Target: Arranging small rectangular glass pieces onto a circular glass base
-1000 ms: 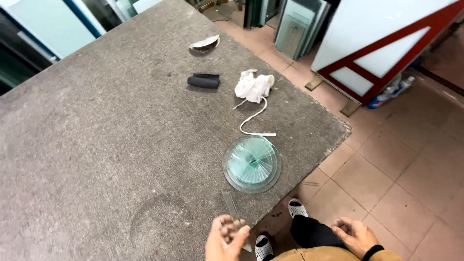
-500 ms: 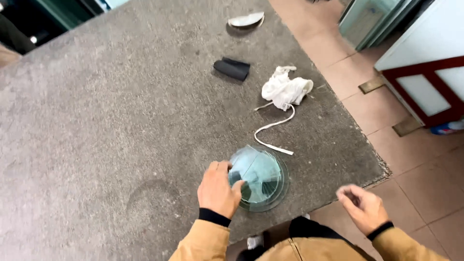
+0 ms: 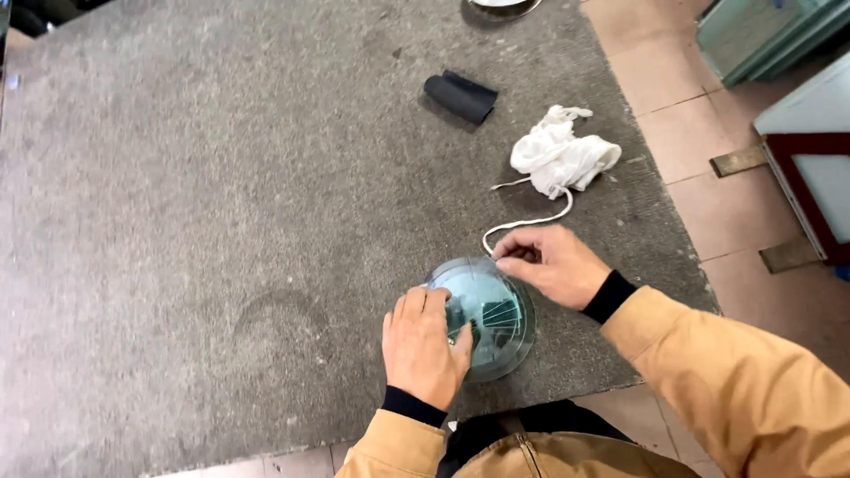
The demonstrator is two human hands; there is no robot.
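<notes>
Now glass disc stack (image 3: 487, 314) btwn hands: left hand (image 3: 425, 350) on it, right hand (image 3: 553, 264) at rim.

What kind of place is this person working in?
Probably a glass workshop. Both hands rest on a stack of round glass discs on a grey felt-covered worktable, and framed glass panels lean by the tiled floor.

A grey, felt-like counter (image 3: 221, 221) carried everything. On it near the front edge lay a stack of round glass discs (image 3: 491, 314); further back sat a white cloth (image 3: 562, 159) with its cord (image 3: 522, 223), a black roll (image 3: 460, 96), and another disc (image 3: 500, 4) at the far edge.
</notes>
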